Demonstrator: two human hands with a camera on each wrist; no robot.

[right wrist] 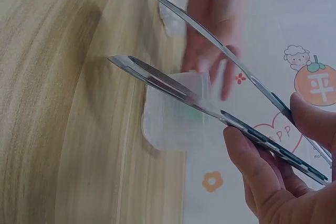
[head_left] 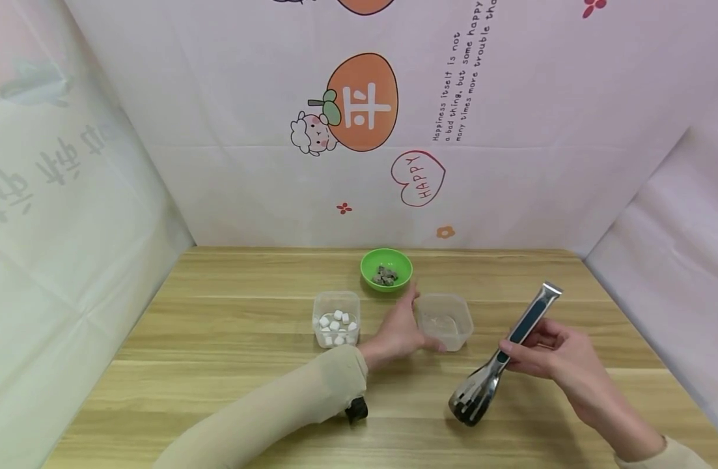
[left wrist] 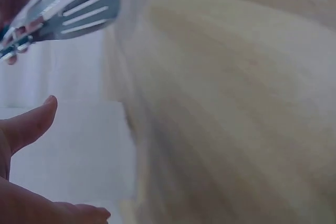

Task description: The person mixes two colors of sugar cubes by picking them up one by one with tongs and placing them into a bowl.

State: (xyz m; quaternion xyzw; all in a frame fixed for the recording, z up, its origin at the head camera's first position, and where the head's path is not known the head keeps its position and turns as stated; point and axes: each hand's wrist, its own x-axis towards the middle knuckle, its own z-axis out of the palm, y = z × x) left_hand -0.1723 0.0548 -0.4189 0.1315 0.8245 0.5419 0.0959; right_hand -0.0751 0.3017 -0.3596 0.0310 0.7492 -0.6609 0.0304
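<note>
My right hand (head_left: 569,361) grips a pair of metal tongs (head_left: 530,319) with dark handle inlays, between thumb and fingers. The slotted tips point down toward the table, and in the right wrist view the two arms stand apart. My left hand (head_left: 398,331) is at the left side of a clear plastic container (head_left: 454,316) in which I see nothing. Its thumb and fingers are spread apart around that side; whether they touch it is hard to tell. In the left wrist view, the thumb (left wrist: 34,125) is extended and the tongs appear at upper left.
Left of the left hand, a clear container (head_left: 337,301) holds several white cubes. Behind stands a green bowl (head_left: 372,262) with greyish-brown lumps inside. The wooden table (head_left: 230,339) ends at printed white cloth walls (head_left: 247,182) at the back and sides.
</note>
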